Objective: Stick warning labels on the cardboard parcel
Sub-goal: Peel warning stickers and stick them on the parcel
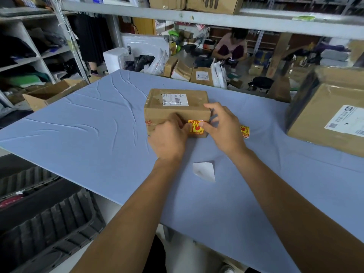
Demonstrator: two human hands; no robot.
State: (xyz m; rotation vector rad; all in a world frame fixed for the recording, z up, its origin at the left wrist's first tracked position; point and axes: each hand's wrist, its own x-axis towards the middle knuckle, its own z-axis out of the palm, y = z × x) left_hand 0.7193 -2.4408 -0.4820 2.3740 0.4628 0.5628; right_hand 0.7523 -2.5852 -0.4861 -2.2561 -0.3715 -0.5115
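Both hands, left and right, pressed a yellow label flat onto the parcel's near side, mid-table; smoothing it probably came next.

Head view looks down, close over table

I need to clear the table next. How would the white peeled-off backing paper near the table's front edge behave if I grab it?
The white backing paper looks thin and curled, one corner lifted off the blue table cover, so it is probably floppy and very light. It would likely slide or flutter when nudged, and its raised corner should be easy to pinch.
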